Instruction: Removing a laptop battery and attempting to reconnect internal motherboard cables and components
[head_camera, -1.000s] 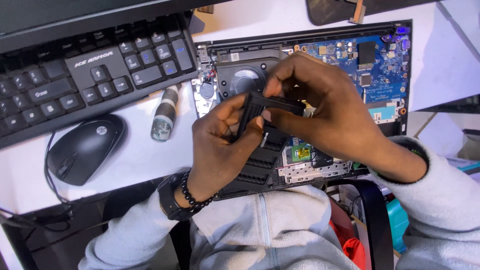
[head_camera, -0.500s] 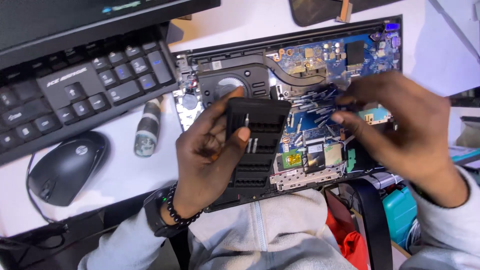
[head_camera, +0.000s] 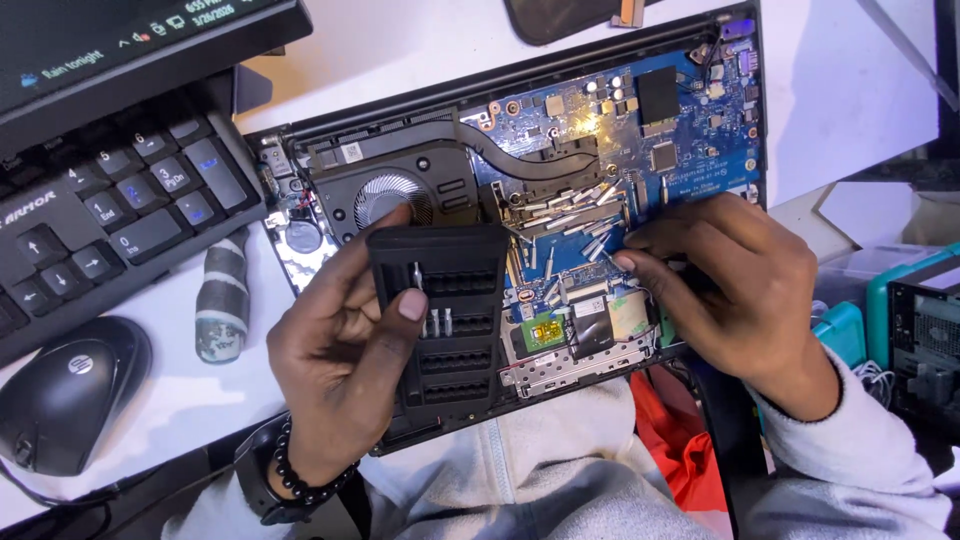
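A: What is held by the left hand (head_camera: 345, 350)?

B: A black bit holder (head_camera: 445, 315), a flat ribbed case with rows of slots, is gripped by it. The thumb is pressed on the front face and the fingers are wrapped behind the left edge. A few silver bits (head_camera: 435, 320) are seen standing in the upper rows; most of the slots are seen empty.

A: Where is the holder placed?

B: It is held upright above the near left part of the opened laptop (head_camera: 520, 190), just below the round cooling fan (head_camera: 385, 195). The laptop's lower left corner is covered by it.

A: And the right hand (head_camera: 730, 290)?

B: It is laid over the right half of the blue circuit board (head_camera: 640, 120), with the fingertips (head_camera: 628, 262) curled down onto the board. Many loose silver bits (head_camera: 565, 205) are scattered just left of those fingertips, under the copper-dark heat pipe (head_camera: 530, 160). Whether a bit is pinched between the fingers cannot be told; the fingers are bent closed, but nothing is clearly seen in them.

A: What is found around the laptop?

B: A black keyboard (head_camera: 110, 220) and a black mouse (head_camera: 65, 390) are set to the left on the white desk (head_camera: 400, 50). A small grey-green cylinder (head_camera: 222, 305) is laid between the keyboard and the laptop. A beaded bracelet (head_camera: 300, 480) is worn on the left wrist. A teal case (head_camera: 905, 290) is seen at the far right.
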